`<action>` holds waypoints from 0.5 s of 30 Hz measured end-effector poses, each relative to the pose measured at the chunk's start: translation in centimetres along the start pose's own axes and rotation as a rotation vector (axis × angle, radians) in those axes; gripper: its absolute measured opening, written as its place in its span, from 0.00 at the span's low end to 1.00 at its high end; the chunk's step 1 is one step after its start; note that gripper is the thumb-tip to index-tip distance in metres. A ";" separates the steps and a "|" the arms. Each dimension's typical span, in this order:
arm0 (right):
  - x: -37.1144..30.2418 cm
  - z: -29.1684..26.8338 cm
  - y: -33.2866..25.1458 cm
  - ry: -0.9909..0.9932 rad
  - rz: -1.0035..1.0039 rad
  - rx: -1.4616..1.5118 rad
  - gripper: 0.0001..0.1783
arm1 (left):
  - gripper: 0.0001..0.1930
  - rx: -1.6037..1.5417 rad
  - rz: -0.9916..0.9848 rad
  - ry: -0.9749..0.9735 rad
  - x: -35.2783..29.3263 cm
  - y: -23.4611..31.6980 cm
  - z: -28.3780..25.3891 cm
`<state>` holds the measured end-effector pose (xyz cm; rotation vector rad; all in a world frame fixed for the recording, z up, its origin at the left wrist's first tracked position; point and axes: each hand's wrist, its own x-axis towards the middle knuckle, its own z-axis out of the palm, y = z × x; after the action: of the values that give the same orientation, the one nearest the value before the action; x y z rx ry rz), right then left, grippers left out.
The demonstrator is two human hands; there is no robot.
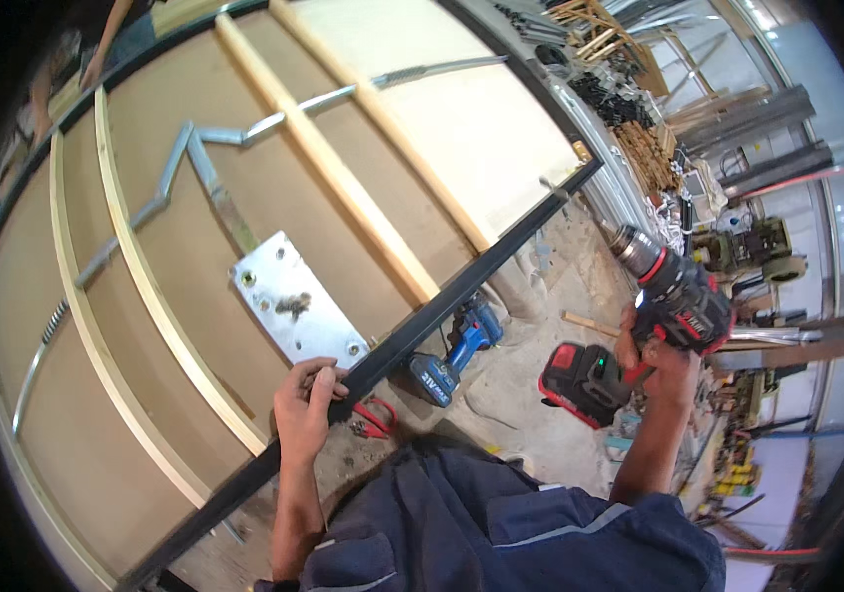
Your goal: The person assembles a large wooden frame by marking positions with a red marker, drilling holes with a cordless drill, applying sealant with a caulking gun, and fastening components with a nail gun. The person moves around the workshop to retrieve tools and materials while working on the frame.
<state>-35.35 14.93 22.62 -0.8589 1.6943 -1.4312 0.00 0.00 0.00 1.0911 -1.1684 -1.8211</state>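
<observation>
My right hand (667,373) is wrapped round the handle of a black and red cordless drill (684,301), raised to the right of the panel. The drill's chuck points up and to the left, and its battery sits below my grip. My left hand (306,407) is at the near black rail (412,335) of a large framed panel, fingers curled and thumb pressed against them. Whatever is between those fingers is too small or hidden to make out. Just beyond them lies a silver metal plate (296,301) with holes and a dark smudge in its middle.
Wooden slats (343,168) cross the panel, with a jointed metal rod (173,168) running among them. Below the near rail are a blue cordless tool (461,350) and red-handled pliers (375,419). Another person's arm (106,44) shows at the far left. Metal profiles (608,158) lie at right.
</observation>
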 end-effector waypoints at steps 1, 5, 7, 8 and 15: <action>-0.7 0.2 2.0 0.055 -0.021 0.046 0.36 | 0.15 0.033 0.017 0.005 1.0 -0.1 -1.2; -5.1 -2.6 1.9 0.299 -0.001 0.119 0.31 | 0.17 0.046 0.120 0.046 -0.9 -0.1 2.3; -5.7 -2.9 2.8 0.236 0.000 0.229 0.29 | 0.16 0.060 0.127 0.080 -1.1 -0.4 2.0; -5.7 -3.1 3.2 0.202 0.000 0.281 0.29 | 0.15 0.058 0.136 0.098 -0.9 -0.3 2.0; -3.8 -4.5 7.6 0.086 0.075 0.336 0.35 | 0.15 0.178 0.169 0.259 -1.2 -1.4 2.5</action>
<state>-37.57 21.56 16.02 -0.5510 1.4716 -1.6598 -1.95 2.37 -0.37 1.2463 -1.2420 -1.4210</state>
